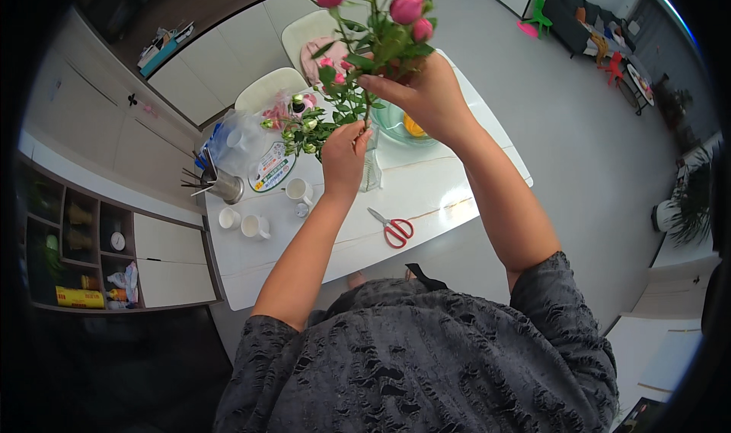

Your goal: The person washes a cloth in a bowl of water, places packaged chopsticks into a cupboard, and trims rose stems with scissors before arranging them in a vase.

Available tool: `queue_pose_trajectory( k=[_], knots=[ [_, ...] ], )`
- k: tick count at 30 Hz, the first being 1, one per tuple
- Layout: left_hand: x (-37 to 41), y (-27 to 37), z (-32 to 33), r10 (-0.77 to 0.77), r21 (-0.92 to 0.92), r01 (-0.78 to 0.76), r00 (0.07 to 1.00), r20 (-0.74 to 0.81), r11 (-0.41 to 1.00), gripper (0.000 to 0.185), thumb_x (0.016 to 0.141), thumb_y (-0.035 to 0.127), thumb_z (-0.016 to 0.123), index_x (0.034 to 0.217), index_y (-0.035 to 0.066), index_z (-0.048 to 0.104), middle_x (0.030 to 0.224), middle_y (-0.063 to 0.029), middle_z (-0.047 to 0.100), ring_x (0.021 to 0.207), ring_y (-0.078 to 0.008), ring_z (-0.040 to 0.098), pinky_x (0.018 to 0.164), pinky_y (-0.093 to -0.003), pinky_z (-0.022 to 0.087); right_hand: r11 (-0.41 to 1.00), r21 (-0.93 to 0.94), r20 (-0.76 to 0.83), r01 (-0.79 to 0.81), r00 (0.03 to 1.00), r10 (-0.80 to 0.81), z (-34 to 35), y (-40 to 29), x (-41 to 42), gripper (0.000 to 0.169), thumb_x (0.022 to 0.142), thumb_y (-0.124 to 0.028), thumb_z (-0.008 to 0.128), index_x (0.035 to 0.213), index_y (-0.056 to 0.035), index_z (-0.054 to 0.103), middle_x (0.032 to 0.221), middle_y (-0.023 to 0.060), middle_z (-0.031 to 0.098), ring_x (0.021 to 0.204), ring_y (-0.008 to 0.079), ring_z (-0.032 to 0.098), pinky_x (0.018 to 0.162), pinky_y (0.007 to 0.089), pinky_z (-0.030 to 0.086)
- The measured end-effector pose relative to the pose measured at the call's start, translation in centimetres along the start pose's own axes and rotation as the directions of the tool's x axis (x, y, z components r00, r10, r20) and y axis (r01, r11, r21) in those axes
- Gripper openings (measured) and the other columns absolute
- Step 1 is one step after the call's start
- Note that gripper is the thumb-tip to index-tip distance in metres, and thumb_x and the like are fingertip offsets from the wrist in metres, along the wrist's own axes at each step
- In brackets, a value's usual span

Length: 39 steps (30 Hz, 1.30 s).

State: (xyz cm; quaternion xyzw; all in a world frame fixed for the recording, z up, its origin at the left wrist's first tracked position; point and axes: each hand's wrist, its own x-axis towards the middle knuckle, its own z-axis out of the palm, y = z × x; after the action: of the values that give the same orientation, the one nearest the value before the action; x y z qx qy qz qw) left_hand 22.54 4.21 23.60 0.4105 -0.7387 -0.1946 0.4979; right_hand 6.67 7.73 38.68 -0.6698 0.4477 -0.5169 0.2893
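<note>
Deep-pink roses [406, 8] on leafy green stems rise in front of me, their tops cut off by the upper edge of the view. My right hand [425, 93] grips them just under the blooms, fingers partly hidden by leaves. Lower down, my left hand [344, 153] pinches a stem between thumb and fingers. Directly behind that hand stands a clear ribbed glass vase [371, 173], partly covered. Whitish-green roses [309, 125] and smaller pink ones [339, 78] are to the left; whether their stems are in the vase, I cannot tell. Red-handled scissors [394, 227] lie nearer me, blades slightly apart.
A glass bowl [391, 125] containing something yellow [412, 125] is beyond the vase. White mugs [255, 227], a metal chopstick holder [227, 187], a printed oval mat [272, 167] and plastic bags [234, 141] occupy the white table's [457, 176] left side. Chairs [271, 87] border its far side.
</note>
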Motion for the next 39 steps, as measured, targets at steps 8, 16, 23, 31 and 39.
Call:
queue_pose_trajectory(
  k=[8, 16, 23, 31, 39],
  knots=[
    [0.5, 0.8, -1.3, 0.049, 0.116, -0.039, 0.995, -0.09, 0.992, 0.008, 0.087, 0.009, 0.07, 0.089, 0.001, 0.069, 0.068, -0.0115, 0.06, 0.058, -0.024, 0.054, 0.057, -0.0337, 0.043, 0.987, 0.134, -0.038, 0.084, 0.996, -0.08, -1.4, 0.0, -1.5, 0.037, 0.088, -0.01, 0.07, 0.124, -0.0026, 0.061, 0.1, 0.005, 0.067, 0.085, 0.0105, 0.063, 0.077, 0.0263, 0.052],
    [2.0, 4.7, -5.6, -0.15, -0.252, 0.061, 0.924, -0.351, 0.966, 0.011, 0.092, 0.008, 0.068, 0.091, -0.002, 0.072, 0.083, -0.0043, 0.071, 0.072, -0.0089, 0.063, 0.068, -0.0235, 0.052, 0.897, 0.013, -0.212, -0.441, 0.876, 0.434, 0.7, 22.6, -12.0, 0.021, 0.083, -0.015, 0.071, 0.099, -0.0022, 0.067, 0.072, 0.0052, 0.065, 0.063, 0.0134, 0.061, 0.06, 0.029, 0.048],
    [0.2, 4.1, -12.6, -0.451, -0.577, 0.16, 0.795, -0.405, 0.801, 0.019, 0.096, 0.014, 0.063, 0.102, -0.004, 0.065, 0.098, -0.0148, 0.07, 0.082, -0.0167, 0.067, 0.078, -0.0263, 0.057, 0.727, -0.468, 0.116, -0.503, 0.781, 0.614, 10.4, 31.9, -25.3, 0.044, 0.074, -0.018, 0.079, 0.112, -0.0022, 0.062, 0.106, 0.0204, 0.064, 0.099, 0.0354, 0.063, 0.086, 0.0425, 0.052],
    [-2.0, 1.2, -16.0, -0.59, -0.797, 0.195, 0.772, -0.235, 0.571, 0.019, 0.097, 0.017, 0.061, 0.106, 0.0, 0.062, 0.106, -0.0122, 0.066, 0.091, -0.0152, 0.064, 0.085, -0.0245, 0.054, 0.619, -0.71, 0.119, -0.336, 0.809, 0.576, 14.2, 33.9, -27.9, 0.039, 0.075, -0.013, 0.077, 0.108, 0.0009, 0.061, 0.109, 0.0177, 0.059, 0.104, 0.0359, 0.058, 0.092, 0.0415, 0.051],
    [-2.5, -0.1, -16.2, -0.571, -0.815, 0.198, 0.799, -0.187, 0.544, 0.018, 0.098, 0.017, 0.06, 0.107, 0.002, 0.061, 0.105, -0.0114, 0.066, 0.091, -0.0142, 0.062, 0.085, -0.0246, 0.052, 0.546, -0.776, 0.117, -0.316, 0.778, 0.617, 16.2, 33.8, -26.9, 0.03, 0.077, -0.011, 0.071, 0.103, 0.0012, 0.061, 0.104, 0.0174, 0.062, 0.096, 0.0346, 0.063, 0.081, 0.0402, 0.056]
  ],
)
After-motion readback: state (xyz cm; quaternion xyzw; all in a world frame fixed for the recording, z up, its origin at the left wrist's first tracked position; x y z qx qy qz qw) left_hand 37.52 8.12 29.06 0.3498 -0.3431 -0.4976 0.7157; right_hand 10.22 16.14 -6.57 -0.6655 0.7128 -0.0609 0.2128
